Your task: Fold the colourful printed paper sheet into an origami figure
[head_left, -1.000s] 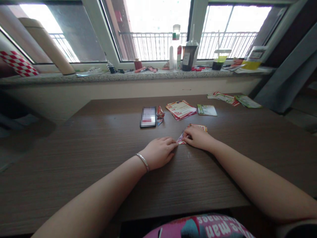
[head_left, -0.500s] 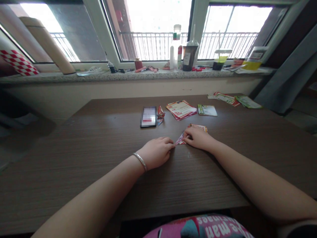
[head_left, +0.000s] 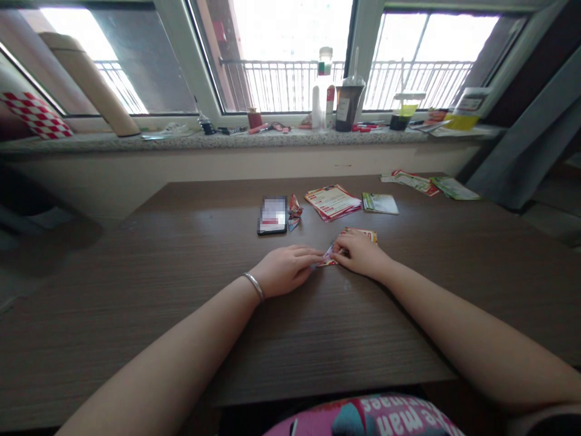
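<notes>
A small folded red-and-white printed paper (head_left: 327,258) lies flat in the middle of the brown wood-grain worktop (head_left: 181,290). The left hand (head_left: 284,269) has its grip pinched on the paper's left point. The right hand (head_left: 358,253) covers the other end, and I cannot tell its grip. Uneven pressing could make the paper slide and skew its crease.

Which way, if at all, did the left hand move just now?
Yes, slightly: the left hand slid forward, nearer the phone, fingers reaching over the tip of the folded paper.

Matt wood-grain table (head_left: 136,290), glossy printed paper (head_left: 327,259), speckled stone sill (head_left: 181,141).
</notes>
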Tool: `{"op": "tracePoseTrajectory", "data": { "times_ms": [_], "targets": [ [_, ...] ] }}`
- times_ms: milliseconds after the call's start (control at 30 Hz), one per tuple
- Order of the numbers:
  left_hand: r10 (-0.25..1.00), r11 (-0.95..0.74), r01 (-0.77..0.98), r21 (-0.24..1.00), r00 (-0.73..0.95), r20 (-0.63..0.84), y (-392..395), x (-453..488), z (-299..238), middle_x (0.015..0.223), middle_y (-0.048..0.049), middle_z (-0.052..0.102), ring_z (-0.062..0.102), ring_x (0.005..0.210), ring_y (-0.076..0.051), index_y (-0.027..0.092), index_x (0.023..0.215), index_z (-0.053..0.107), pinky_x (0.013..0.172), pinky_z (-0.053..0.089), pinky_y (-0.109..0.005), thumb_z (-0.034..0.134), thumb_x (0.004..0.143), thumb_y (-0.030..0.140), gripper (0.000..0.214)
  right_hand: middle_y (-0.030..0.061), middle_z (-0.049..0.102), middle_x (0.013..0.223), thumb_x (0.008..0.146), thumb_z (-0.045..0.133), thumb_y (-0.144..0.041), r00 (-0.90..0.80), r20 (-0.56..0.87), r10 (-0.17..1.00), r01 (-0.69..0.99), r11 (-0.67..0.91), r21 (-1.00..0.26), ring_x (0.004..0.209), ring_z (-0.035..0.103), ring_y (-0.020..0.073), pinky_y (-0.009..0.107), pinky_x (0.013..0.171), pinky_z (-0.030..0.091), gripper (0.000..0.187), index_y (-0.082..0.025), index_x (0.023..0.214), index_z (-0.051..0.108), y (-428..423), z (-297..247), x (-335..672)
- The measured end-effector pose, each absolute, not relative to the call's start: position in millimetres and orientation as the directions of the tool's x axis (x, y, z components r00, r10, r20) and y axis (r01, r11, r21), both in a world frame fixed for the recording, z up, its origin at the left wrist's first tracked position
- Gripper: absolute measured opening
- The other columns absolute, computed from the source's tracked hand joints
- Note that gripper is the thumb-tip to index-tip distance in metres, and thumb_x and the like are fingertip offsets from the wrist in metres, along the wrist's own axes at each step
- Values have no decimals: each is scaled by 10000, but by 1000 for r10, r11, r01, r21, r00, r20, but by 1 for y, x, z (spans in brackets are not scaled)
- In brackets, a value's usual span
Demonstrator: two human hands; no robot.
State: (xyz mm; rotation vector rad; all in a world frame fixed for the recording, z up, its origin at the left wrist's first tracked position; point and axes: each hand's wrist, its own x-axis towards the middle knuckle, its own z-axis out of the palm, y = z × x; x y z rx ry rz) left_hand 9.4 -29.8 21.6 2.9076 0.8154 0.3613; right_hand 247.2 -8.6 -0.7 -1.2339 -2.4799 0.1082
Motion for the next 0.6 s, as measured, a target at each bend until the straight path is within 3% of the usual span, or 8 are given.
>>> {"op": "tracePoseTrajectory", "data": {
  "times_ms": [133, 300, 400, 600],
  "targets": [
    [492, -871, 480, 110, 855, 164, -30, 10, 16, 1385, -1, 491, 420, 1291, -201, 245, 1359, 436, 1078, 358, -365, 468, 909, 266, 451, 45, 648, 791, 831, 589, -322, -568, 344, 748, 719, 654, -236, 852, 558, 200, 380, 923, 365, 138, -197, 779, 618, -7, 1, 245],
    [533, -846, 532, 44, 836, 129, -36, 14, 20, 1325, -34, 545, 477, 1228, -226, 212, 1310, 488, 1043, 387, -370, 497, 896, 323, 429, 34, 670, 967, 855, 567, -310, -601, 445, 664, 690, 712, -131, 1058, 517, 222, 473, 1083, 207, 127, -246, 891, 671, -12, 10, 246],
    [562, -825, 566, 6, 818, 126, -41, 17, 26, 1283, -58, 571, 512, 1178, -235, 204, 1276, 514, 1000, 418, -375, 505, 891, 365, 418, 27, 686, 1004, 896, 511, -316, -709, 404, 577, 602, 794, -78, 1114, 493, 221, 425, 1050, 289, 195, -270, 925, 698, -15, 13, 245],
    [575, -815, 579, -17, 812, 96, -44, 19, 28, 1289, -62, 562, 512, 1169, -241, 192, 1282, 505, 975, 436, -371, 505, 889, 372, 433, 50, 695, 995, 926, 440, -252, -776, 316, 546, 577, 817, 6, 954, 590, 194, 332, 871, 443, 272, -243, 1010, 698, -19, 9, 244]
  ]
}}
